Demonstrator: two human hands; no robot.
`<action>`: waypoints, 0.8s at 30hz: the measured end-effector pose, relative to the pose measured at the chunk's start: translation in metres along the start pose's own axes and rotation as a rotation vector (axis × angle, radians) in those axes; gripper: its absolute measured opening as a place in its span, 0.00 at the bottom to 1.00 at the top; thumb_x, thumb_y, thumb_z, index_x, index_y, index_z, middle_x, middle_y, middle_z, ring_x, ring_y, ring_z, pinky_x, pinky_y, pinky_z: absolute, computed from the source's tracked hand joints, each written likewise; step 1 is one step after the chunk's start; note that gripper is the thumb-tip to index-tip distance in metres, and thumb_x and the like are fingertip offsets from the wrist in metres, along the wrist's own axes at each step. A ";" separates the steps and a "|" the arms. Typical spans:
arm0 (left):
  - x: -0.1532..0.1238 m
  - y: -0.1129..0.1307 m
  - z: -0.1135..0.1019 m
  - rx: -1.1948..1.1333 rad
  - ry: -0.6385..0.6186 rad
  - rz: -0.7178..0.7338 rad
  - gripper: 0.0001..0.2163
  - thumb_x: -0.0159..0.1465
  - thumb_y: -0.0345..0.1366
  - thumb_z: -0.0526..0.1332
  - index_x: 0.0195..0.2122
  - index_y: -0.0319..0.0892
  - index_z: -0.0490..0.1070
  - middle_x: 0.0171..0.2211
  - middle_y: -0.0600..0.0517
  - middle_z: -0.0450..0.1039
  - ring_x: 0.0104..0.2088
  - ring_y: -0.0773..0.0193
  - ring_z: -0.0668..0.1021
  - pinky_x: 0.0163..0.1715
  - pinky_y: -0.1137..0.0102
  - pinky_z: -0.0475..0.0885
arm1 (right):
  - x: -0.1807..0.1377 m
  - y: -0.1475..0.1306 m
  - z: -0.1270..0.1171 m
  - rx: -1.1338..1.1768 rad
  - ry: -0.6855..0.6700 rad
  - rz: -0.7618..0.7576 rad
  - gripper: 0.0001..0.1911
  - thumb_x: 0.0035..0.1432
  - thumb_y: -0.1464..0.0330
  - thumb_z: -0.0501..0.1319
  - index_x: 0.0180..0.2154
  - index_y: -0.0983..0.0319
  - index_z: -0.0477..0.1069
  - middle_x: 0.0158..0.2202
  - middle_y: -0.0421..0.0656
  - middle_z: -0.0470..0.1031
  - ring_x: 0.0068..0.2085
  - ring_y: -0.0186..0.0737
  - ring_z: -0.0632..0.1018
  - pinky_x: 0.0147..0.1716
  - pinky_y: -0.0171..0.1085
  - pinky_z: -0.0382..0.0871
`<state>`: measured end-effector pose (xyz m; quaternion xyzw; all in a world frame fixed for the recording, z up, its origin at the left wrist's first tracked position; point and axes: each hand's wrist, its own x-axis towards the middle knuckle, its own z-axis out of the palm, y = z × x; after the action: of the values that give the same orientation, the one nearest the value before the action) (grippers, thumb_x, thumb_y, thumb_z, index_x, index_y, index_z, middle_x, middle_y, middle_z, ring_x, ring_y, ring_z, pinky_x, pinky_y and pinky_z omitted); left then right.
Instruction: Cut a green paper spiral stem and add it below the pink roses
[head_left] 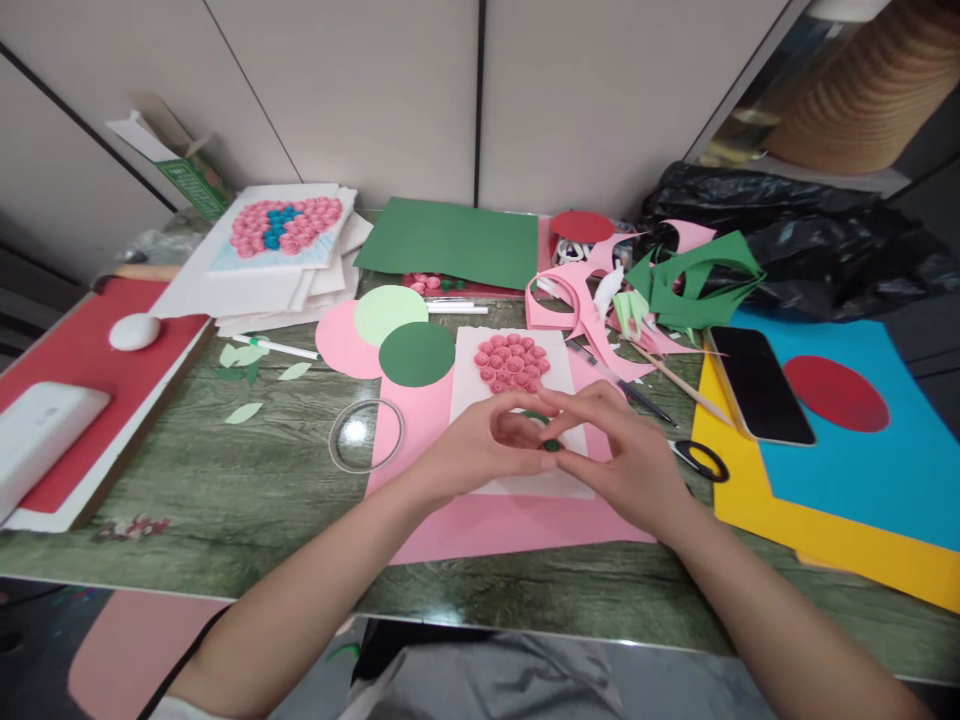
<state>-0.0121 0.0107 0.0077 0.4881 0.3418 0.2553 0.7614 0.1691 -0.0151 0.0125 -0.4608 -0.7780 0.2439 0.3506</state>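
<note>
Left hand: we see the left hand curled, thumb and forefinger pinching the green coil from the left.
Right hand: the right hand meets it, fingertips closed on the same coil from the right, the other fingers loosely bent.
Green coil: small and dark green, it appears to be a rolled paper strip. It sits between both hands' fingertips, over the lower part of the white card. We cannot tell whether it touches the card.
White card: lies on the pink sheet and carries the pink rosettes on its upper half.
Left of card: tape ring, dark green disc.
Right of card: scissors, phone.
</note>
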 end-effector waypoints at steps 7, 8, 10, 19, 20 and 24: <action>0.001 -0.005 0.006 -0.032 -0.043 0.038 0.15 0.52 0.33 0.68 0.40 0.43 0.69 0.34 0.52 0.68 0.36 0.66 0.72 0.36 0.71 0.67 | -0.001 0.004 0.005 -0.025 0.036 -0.079 0.27 0.53 0.76 0.61 0.53 0.49 0.66 0.27 0.38 0.73 0.33 0.40 0.70 0.35 0.40 0.65; 0.001 -0.005 0.007 -0.049 -0.043 0.047 0.14 0.52 0.33 0.68 0.39 0.43 0.70 0.34 0.52 0.67 0.37 0.66 0.72 0.36 0.71 0.67 | 0.000 0.004 0.005 -0.032 0.032 -0.087 0.27 0.53 0.76 0.61 0.53 0.49 0.66 0.26 0.38 0.72 0.33 0.40 0.70 0.34 0.39 0.65; 0.001 -0.005 0.008 -0.084 -0.037 0.062 0.11 0.52 0.32 0.67 0.37 0.42 0.70 0.35 0.52 0.68 0.37 0.67 0.72 0.38 0.71 0.67 | 0.000 0.002 0.005 -0.051 0.017 -0.105 0.26 0.54 0.75 0.61 0.53 0.49 0.66 0.26 0.38 0.71 0.32 0.40 0.69 0.33 0.39 0.64; 0.002 -0.008 0.010 -0.154 0.039 0.063 0.08 0.52 0.31 0.67 0.33 0.40 0.72 0.32 0.52 0.72 0.35 0.66 0.74 0.41 0.68 0.68 | 0.000 0.001 0.005 -0.121 0.008 -0.119 0.21 0.57 0.70 0.60 0.52 0.51 0.68 0.25 0.39 0.71 0.32 0.40 0.70 0.36 0.41 0.65; 0.002 -0.008 0.009 -0.159 0.053 0.054 0.09 0.52 0.31 0.67 0.34 0.40 0.72 0.32 0.52 0.73 0.35 0.65 0.75 0.41 0.68 0.68 | 0.000 0.001 0.005 -0.111 0.013 -0.111 0.21 0.56 0.71 0.60 0.52 0.52 0.68 0.26 0.39 0.72 0.33 0.40 0.70 0.36 0.41 0.65; 0.004 -0.010 0.006 -0.198 0.092 0.010 0.13 0.52 0.32 0.67 0.38 0.41 0.72 0.30 0.52 0.73 0.33 0.66 0.75 0.41 0.66 0.67 | 0.000 0.001 0.004 -0.058 0.030 -0.081 0.24 0.54 0.73 0.63 0.52 0.51 0.67 0.31 0.39 0.75 0.35 0.40 0.72 0.39 0.42 0.66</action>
<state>-0.0047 0.0062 -0.0003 0.4002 0.3471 0.3136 0.7881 0.1661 -0.0151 0.0090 -0.4426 -0.7973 0.1997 0.3584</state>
